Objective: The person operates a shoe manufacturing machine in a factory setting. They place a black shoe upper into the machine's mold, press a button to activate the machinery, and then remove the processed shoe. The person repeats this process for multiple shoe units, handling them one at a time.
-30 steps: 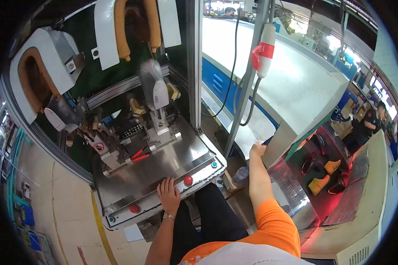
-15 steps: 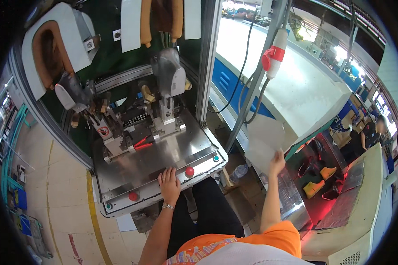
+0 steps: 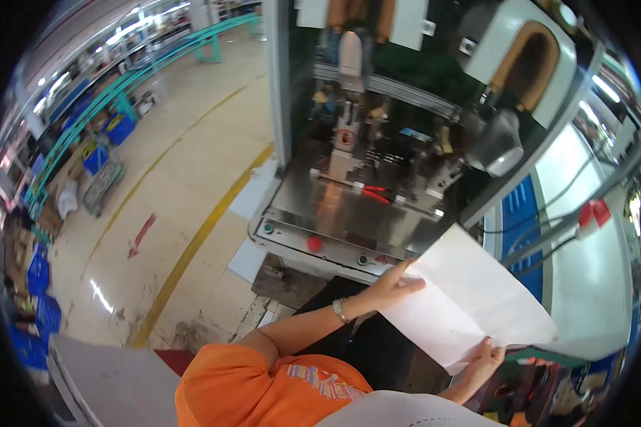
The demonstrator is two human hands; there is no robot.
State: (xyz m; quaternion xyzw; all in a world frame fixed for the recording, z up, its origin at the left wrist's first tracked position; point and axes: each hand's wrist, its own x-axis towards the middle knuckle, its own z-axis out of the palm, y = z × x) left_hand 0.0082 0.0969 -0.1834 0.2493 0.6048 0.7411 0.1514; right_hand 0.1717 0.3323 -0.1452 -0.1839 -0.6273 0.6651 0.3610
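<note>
A large white sheet of paper [image 3: 481,295] is spread between my hands, lightly creased and tilted, in front of the machine's right corner. My left hand [image 3: 392,288] grips its left edge, thumb on top and fingers underneath; a metal watch [image 3: 340,309] is on that wrist. At the sheet's lower edge my right hand [image 3: 483,361] pinches it with the thumb on top, the other fingers partly hidden. Beyond the paper stands a machine with a metal work plate [image 3: 320,208], where red-handled pliers [image 3: 377,193] lie. The sheet hides part of the machine's front edge.
Two metal shoe forms [image 3: 350,62] [image 3: 497,142] stand over the plate. Along the front edge are a red push button [image 3: 314,244] and a green one [image 3: 268,228]. A white-and-blue cabinet [image 3: 584,249] is at right, behind a metal post. Yellow lines [image 3: 192,249] mark the floor at left.
My left hand has left the machine's front edge and taken hold of the sheet, which was in my right hand alone. The sheet has come in front of me; the view has swung left.
</note>
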